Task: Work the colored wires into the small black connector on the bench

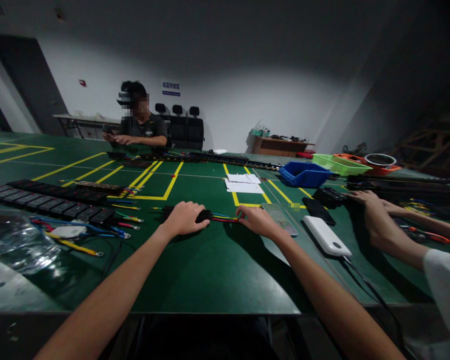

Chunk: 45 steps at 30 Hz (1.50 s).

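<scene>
My left hand [185, 218] is closed over a black block [202, 216] lying on the green table [206, 270]. Coloured wires [223, 218], blue, red, yellow and green, run out of the block's right side. At their far end the fingers of my right hand [258, 221] pinch the wires. A thin wire tip also shows left of the block. Just beyond my right hand lies a phone [279, 218]. Rows of similar black blocks [60, 205] with coloured cables and ring terminals sit to the left.
White papers [243, 183], a blue bin [303, 174] and a green tray [339, 164] stand further back. A white power bank [326, 236] and a black phone [318, 211] lie to the right, near a co-worker's arms [382, 220]. Another person [142, 125] sits opposite. A clear plastic bottle [18, 242] lies left.
</scene>
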{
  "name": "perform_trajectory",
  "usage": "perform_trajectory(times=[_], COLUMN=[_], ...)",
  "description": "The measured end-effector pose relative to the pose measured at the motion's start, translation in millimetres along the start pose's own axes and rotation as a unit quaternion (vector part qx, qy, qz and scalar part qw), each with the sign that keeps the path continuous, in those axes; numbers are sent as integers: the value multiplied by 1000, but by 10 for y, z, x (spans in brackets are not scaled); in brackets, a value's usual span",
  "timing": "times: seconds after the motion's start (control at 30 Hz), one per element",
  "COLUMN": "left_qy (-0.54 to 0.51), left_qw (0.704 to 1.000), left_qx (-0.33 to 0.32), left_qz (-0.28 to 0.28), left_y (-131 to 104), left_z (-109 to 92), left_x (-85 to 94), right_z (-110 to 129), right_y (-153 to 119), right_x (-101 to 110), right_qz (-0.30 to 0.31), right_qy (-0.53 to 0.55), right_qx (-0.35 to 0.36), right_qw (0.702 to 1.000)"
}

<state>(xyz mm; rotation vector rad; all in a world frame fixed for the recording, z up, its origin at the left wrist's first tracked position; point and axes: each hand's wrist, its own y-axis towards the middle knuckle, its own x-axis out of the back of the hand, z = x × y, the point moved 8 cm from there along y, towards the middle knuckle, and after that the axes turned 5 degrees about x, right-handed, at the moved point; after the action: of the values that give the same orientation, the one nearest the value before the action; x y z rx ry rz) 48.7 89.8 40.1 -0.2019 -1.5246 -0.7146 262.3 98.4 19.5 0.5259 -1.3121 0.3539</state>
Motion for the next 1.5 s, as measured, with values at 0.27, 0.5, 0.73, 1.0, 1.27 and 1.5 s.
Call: perform_trajectory(times=[0.27, 0.5, 0.73, 1.0, 1.27, 1.5], left_qy=[-7, -3, -2, -3, 1, 0], left_qw=[1000, 1000, 1000, 1000, 1000, 1000], left_qx=[3, 1, 3, 3, 1, -3], left_qz=[3, 3, 1, 0, -1, -2], left_y=[7, 4, 4, 2, -3, 1], left_z=[9, 11, 19, 20, 13, 8], left_x=[-13, -20, -26, -27, -15, -14], right_z=[-24, 37, 68, 38, 42, 52], right_y=[-24, -9, -14, -9, -21, -20], right_x=[127, 90, 112, 90, 147, 168], right_qz=[-45, -14, -10, -13, -48, -55], right_qy=[-30, -29, -45, -33, -37, -44], right_qx=[-42, -33, -35, -51, -57, -60], right_qw=[998, 999, 998, 998, 997, 996])
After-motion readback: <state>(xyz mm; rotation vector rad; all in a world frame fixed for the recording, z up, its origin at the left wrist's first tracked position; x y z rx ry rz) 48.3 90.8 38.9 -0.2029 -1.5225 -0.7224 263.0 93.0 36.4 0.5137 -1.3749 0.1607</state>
